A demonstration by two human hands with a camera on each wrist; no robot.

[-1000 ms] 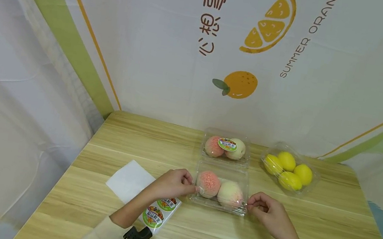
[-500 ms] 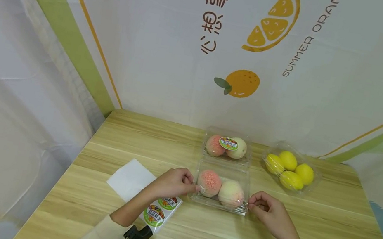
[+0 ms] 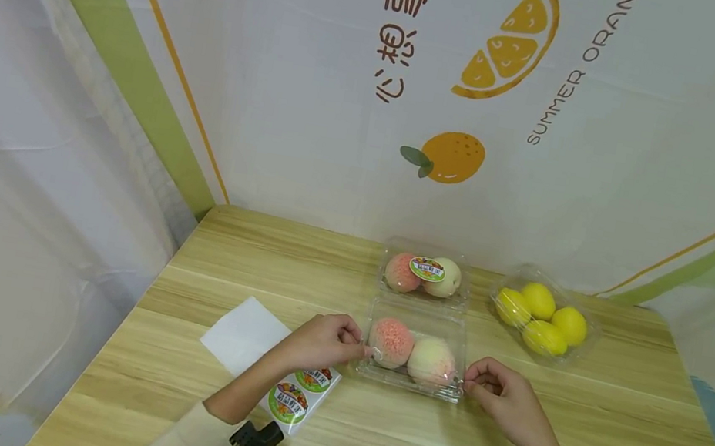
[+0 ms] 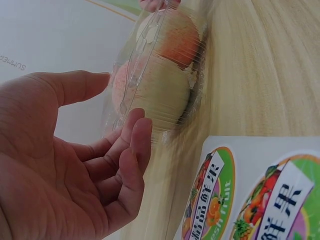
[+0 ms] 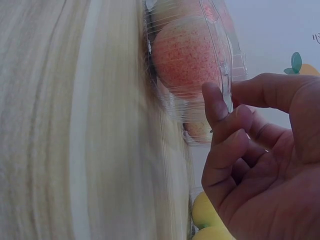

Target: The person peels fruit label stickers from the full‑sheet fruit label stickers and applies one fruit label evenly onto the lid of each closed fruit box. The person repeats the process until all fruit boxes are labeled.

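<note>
A clear plastic fruit box (image 3: 407, 385) with two peaches inside lies at the middle of the table. One peach (image 3: 391, 343) is pink, the other peach (image 3: 431, 361) pale with a pink blush. My left hand (image 3: 326, 344) pinches the box's left rim between thumb and fingers. At the right front corner my right hand (image 3: 504, 402) pinches the rim the same way; the right wrist view shows thumb and forefinger on the box edge (image 5: 227, 92). The clear lid covers both peaches.
Behind it stands a similar peach box (image 3: 382, 289) with an oval label (image 3: 427, 268). A clear box of yellow lemons (image 3: 544, 337) is at the back right. By my left forearm lie a sheet of oval fruit stickers (image 3: 290, 403) and white paper (image 3: 243, 336).
Both hands keep their hold on the box rim, and the box stays in place. Only the head view has shifted slightly.
</note>
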